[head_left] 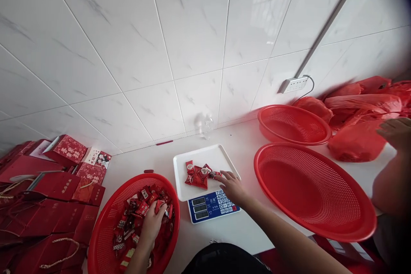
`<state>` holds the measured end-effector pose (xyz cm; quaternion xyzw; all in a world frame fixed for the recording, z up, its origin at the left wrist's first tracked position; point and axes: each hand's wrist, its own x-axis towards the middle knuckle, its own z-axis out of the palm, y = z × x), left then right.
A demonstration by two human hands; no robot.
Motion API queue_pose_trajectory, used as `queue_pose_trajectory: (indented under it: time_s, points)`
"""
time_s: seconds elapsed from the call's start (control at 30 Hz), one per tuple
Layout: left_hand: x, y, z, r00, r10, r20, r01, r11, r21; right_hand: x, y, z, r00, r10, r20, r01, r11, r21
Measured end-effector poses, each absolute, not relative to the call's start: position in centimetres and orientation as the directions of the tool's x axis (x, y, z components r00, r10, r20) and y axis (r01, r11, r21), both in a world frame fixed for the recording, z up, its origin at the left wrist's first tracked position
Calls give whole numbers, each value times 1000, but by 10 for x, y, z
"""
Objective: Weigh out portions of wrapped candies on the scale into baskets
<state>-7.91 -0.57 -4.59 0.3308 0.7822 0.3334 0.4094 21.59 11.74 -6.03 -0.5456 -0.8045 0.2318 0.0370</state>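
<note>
My left hand (153, 221) reaches into a red mesh basket (102, 231) of wrapped candies (138, 209), its fingers curled round a red-wrapped piece. My right hand (231, 186) lies over the front right corner of the white tray (205, 158) of a blue-faced scale (212, 206). Its fingertips pinch a small wrapped candy beside a little pile of red candies (198, 174) on the tray.
Two empty red mesh baskets (313, 190) (292, 123) sit to the right. Red plastic bags (356, 111) lie at the far right, where another person's hand (396, 132) reaches in. Red gift boxes (48, 188) are stacked on the left. A power strip (293, 84) hangs on the tiled wall.
</note>
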Motion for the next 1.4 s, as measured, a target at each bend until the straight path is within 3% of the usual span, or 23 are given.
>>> queue_pose_trajectory:
  time_s: [0.13, 0.43, 0.53, 0.63, 0.77, 0.83, 1.03, 1.13, 1.23, 1.3, 1.4]
  points:
    - [-91, -21, -52, -541, 723, -429, 252, 626, 738, 197, 133, -61, -439, 879, -188, 858, 349, -376]
    - [-105, -32, -71, -523, 723, -451, 343, 663, 665, 201, 124, -48, -395, 903, -168, 858, 297, -419]
    - [-113, -38, -85, -536, 719, -443, 384, 674, 631, 253, 109, -53, -276, 953, -128, 897, 207, -390]
    - [-115, -45, -96, -517, 729, -448, 401, 669, 625, 318, 87, -75, -7, 998, -61, 961, -10, -275]
    - [-106, -47, -101, -471, 747, -469, 401, 655, 640, 367, 65, -100, 36, 948, -318, 963, -117, -241]
    - [-100, -45, -101, -433, 774, -461, 416, 626, 659, 367, 66, -101, 9, 928, -372, 960, -112, -257]
    - [-89, -36, -96, -386, 808, -445, 459, 587, 668, 321, 109, -87, -14, 943, -331, 959, -80, -270]
    - [-89, -38, -96, -378, 812, -446, 438, 581, 686, 282, 129, -76, -52, 977, -209, 960, -8, -280]
    - [-92, -40, -99, -388, 809, -441, 398, 579, 712, 228, 138, -62, -310, 943, -118, 906, 255, -339]
    - [-92, -41, -99, -399, 808, -433, 378, 576, 725, 192, 140, -58, -489, 859, -151, 832, 407, -378]
    - [-93, -41, -96, -410, 805, -428, 348, 572, 743, 154, 142, -63, -622, 750, -224, 757, 503, -417]
